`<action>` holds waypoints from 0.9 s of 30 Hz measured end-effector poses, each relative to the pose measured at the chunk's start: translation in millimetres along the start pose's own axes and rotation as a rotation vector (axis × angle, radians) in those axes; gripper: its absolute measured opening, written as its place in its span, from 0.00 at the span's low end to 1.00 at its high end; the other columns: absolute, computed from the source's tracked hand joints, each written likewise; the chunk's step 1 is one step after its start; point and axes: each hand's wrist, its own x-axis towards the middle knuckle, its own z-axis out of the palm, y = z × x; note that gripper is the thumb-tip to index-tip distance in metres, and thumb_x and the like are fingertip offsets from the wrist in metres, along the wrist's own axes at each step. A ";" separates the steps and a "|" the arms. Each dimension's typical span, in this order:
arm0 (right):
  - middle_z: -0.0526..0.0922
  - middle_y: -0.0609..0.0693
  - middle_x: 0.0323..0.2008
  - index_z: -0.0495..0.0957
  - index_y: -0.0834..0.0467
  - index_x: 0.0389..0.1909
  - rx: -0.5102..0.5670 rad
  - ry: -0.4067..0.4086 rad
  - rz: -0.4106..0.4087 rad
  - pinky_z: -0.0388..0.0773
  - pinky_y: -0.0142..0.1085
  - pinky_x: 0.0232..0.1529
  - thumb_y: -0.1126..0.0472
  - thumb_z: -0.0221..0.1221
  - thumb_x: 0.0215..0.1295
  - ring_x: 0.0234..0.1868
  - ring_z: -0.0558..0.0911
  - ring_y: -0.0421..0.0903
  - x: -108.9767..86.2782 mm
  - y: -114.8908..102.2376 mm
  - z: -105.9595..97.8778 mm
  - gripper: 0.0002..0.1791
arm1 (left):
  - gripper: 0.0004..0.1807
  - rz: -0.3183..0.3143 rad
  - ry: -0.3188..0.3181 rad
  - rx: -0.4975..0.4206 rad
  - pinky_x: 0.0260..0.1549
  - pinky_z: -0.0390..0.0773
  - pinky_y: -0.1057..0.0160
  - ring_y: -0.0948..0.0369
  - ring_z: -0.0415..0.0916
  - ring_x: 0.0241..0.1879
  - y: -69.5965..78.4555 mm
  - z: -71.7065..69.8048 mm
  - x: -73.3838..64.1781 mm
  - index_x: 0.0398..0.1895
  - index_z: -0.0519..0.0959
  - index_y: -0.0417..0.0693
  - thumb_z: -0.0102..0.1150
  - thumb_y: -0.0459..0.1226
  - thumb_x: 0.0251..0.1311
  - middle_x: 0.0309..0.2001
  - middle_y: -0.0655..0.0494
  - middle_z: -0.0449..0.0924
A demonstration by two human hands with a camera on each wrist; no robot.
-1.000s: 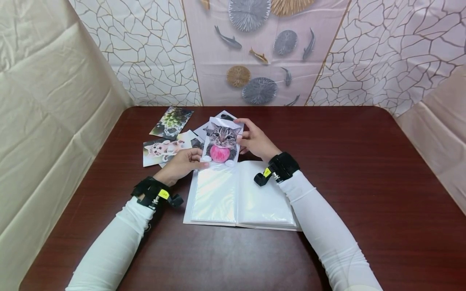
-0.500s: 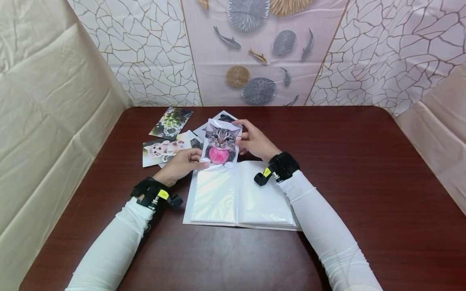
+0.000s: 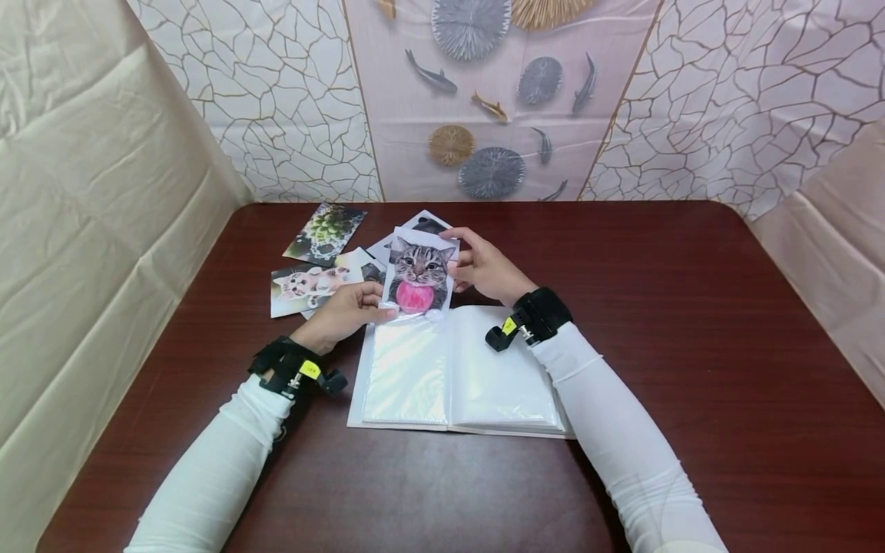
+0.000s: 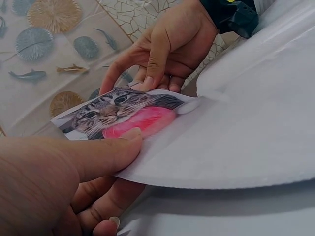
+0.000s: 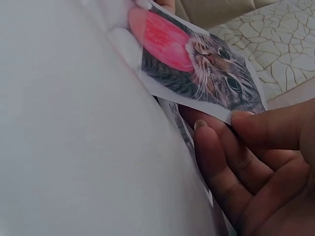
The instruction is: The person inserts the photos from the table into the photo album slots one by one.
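An open photo album with clear pockets lies on the table, a photo of a tabby cat with a pink ball at the top of its left page. The photo's bottom edge sits just inside that pocket's mouth, under the plastic in the right wrist view. My right hand pinches the photo by its upper right side, thumb in front and fingers behind. At the page's top left corner, my left hand pinches the pocket edge beside the photo, thumb on top and fingers beneath.
Left of the album lie a kitten photo and a succulent photo. Another photo is partly hidden behind the cat photo. The brown table extends to the right; a patterned cloth hangs behind it.
The cat photo has slid slightly down toward the pocket, and its tilt has shifted a little. My left hand has stayed in place; the right hand has lowered very slightly.
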 end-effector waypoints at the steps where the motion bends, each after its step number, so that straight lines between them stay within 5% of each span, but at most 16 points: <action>1: 0.70 0.53 0.26 0.60 0.48 0.73 -0.005 -0.008 -0.005 0.82 0.38 0.42 0.72 0.53 0.74 0.34 0.77 0.51 0.1 -0.1 0.7 0.31 | 0.14 0.006 -0.001 -0.001 0.33 0.63 0.65 0.59 0.62 0.33 -0.4 -0.2 -0.1 0.47 0.74 0.44 0.68 0.37 0.64 0.31 0.56 0.66; 15: 0.70 0.54 0.26 0.61 0.50 0.74 -0.009 -0.003 -0.036 0.81 0.39 0.44 0.71 0.54 0.74 0.35 0.76 0.51 1.1 0.4 0.5 0.31 | 0.17 -0.004 0.001 -0.001 0.35 0.65 0.65 0.58 0.64 0.35 0.5 -2.4 -0.5 0.49 0.75 0.44 0.69 0.40 0.63 0.31 0.57 0.69; 27: 0.72 0.56 0.28 0.61 0.51 0.74 -0.030 -0.011 -0.062 0.82 0.43 0.44 0.72 0.54 0.74 0.34 0.77 0.49 3.6 2.6 -2.5 0.31 | 0.17 0.027 -0.027 -0.125 0.30 0.70 0.69 0.65 0.70 0.30 -3.6 -11.2 1.4 0.53 0.75 0.39 0.66 0.33 0.64 0.33 0.59 0.78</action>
